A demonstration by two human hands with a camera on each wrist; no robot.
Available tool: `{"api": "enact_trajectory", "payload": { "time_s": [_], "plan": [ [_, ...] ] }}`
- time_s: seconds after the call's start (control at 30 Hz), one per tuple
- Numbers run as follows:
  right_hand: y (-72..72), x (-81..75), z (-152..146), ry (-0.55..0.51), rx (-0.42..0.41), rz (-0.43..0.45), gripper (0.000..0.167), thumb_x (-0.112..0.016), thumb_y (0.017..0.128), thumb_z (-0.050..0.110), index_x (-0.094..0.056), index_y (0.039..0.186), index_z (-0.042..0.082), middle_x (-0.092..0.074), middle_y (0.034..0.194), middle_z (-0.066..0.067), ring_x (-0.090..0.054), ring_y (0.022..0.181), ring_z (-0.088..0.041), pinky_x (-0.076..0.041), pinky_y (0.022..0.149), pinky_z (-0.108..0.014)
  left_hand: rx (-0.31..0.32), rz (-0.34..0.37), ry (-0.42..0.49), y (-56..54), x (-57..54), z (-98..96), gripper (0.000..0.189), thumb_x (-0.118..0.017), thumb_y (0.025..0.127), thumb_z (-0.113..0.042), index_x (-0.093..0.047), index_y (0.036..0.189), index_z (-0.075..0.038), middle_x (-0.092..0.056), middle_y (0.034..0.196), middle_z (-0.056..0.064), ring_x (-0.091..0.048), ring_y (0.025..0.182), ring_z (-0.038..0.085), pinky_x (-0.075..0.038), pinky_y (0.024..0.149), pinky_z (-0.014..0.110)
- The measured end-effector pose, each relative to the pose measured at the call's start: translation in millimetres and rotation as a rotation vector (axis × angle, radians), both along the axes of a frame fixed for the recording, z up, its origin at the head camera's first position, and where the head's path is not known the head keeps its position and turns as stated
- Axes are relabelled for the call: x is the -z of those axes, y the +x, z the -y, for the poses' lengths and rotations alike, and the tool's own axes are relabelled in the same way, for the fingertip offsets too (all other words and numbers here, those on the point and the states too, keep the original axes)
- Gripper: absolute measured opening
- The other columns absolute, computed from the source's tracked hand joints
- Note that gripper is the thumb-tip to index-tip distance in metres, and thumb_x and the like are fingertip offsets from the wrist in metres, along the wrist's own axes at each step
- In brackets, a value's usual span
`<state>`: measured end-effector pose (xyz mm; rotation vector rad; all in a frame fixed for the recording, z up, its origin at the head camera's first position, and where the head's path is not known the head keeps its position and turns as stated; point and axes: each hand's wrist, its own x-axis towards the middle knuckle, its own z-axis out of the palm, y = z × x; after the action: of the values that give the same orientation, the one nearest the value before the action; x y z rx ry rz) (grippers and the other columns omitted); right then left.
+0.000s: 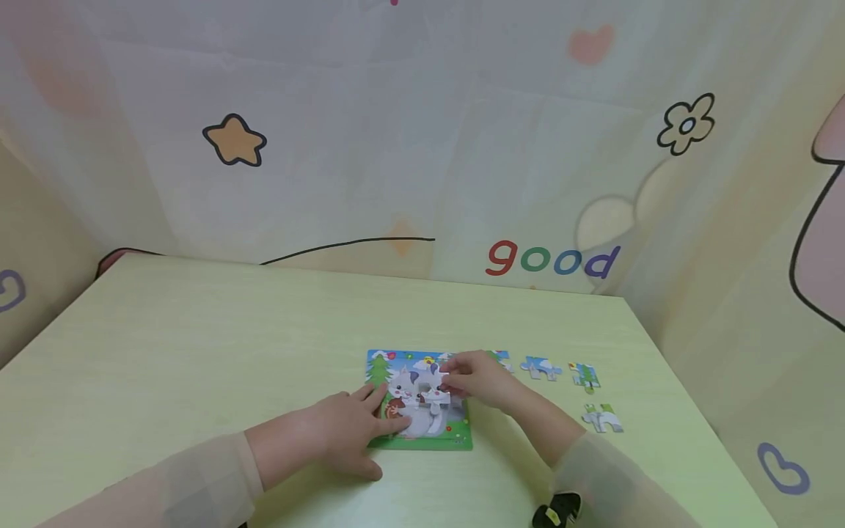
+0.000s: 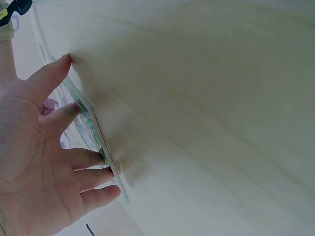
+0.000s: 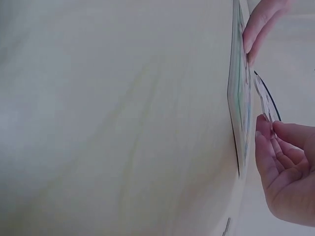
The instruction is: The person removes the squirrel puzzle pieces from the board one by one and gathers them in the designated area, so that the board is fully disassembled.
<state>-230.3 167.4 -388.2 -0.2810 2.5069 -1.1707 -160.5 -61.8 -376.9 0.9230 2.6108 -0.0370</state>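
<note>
Thin jigsaw piece point(image 3: 266, 101), white animal face showing, its right edge pinched by the right hand point(image 1: 480, 378); left hand point(image 1: 350, 425), fingers spread, touching the puzzle board point(image 1: 436, 444).

Puzzle board point(image 1: 422, 444): we see it flat on the surface point(image 1: 264, 352), picturing white animals.
Held piece point(image 1: 439, 398): we find it tilted just above the board.
Loose pieces point(image 1: 543, 367): we see several lying to the board's right.

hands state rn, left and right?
Left hand: open, resting on the jigsaw board.
Right hand: closed, pinching a jigsaw piece above the board.
</note>
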Motion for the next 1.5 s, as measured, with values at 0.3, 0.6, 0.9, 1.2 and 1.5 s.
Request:
{"api": "enact_trajectory", "payload": {
  "time_s": [0.3, 0.6, 0.9, 1.2, 1.5],
  "plan": [
    [2.6, -0.2, -22.5, -0.047, 0.027, 0.03, 0.019, -0.059, 0.091, 0.007, -0.064, 0.106, -0.002, -0.067, 0.09, -0.006, -0.062, 0.081, -0.016, -0.053, 0.073, -0.031, 0.005, -0.004, 0.003, 3.7, 1.0, 2.0, 0.068, -0.062, 0.08, -0.054, -0.038, 0.142, -0.039, -0.024, 0.15, 0.016, -0.024, 0.136, 0.035, -0.034, 0.1, 0.05],
    [6.7, -3.8, -44.3, -0.072, 0.059, 0.048, 0.02, -0.058, 0.091, 0.007, -0.063, 0.107, -0.005, -0.067, 0.09, -0.008, -0.062, 0.078, -0.016, -0.053, 0.073, -0.032, 0.022, -0.021, 0.0, 2.8, 1.0, 1.8, 0.068, -0.061, 0.081, -0.055, -0.037, 0.142, -0.039, -0.024, 0.15, 0.017, -0.024, 0.136, 0.035, -0.035, 0.1, 0.049],
    [9.1, -4.3, -68.6, -0.061, 0.067, 0.026, 0.02, -0.058, 0.092, 0.01, -0.063, 0.106, -0.004, -0.066, 0.091, -0.007, -0.061, 0.078, -0.016, -0.053, 0.074, -0.034, 0.025, -0.032, 0.005, 2.8, 1.6, 3.1, 0.067, -0.061, 0.081, -0.056, -0.037, 0.142, -0.039, -0.025, 0.15, 0.017, -0.024, 0.136, 0.035, -0.037, 0.098, 0.049],
    [15.2, -0.8, -95.2, -0.086, 0.062, 0.019, 0.024, -0.058, 0.092, 0.009, -0.06, 0.109, -0.008, -0.067, 0.092, -0.009, -0.062, 0.08, -0.017, -0.053, 0.075, -0.035, 0.023, -0.022, 0.007, 3.6, 3.9, 0.9, 0.067, -0.06, 0.081, -0.057, -0.036, 0.142, -0.041, -0.023, 0.151, 0.014, -0.023, 0.137, 0.033, -0.034, 0.1, 0.05],
    [17.5, -4.2, -106.2, -0.069, 0.103, 0.027, 0.027, -0.059, 0.092, 0.011, -0.059, 0.111, -0.008, -0.067, 0.092, -0.008, -0.062, 0.08, -0.018, -0.053, 0.075, -0.035, -0.002, -0.025, -0.001, 2.6, 4.2, 3.2, 0.067, -0.059, 0.081, -0.057, -0.035, 0.142, -0.042, -0.022, 0.152, 0.014, -0.021, 0.137, 0.032, -0.034, 0.1, 0.048]
  ]
}}
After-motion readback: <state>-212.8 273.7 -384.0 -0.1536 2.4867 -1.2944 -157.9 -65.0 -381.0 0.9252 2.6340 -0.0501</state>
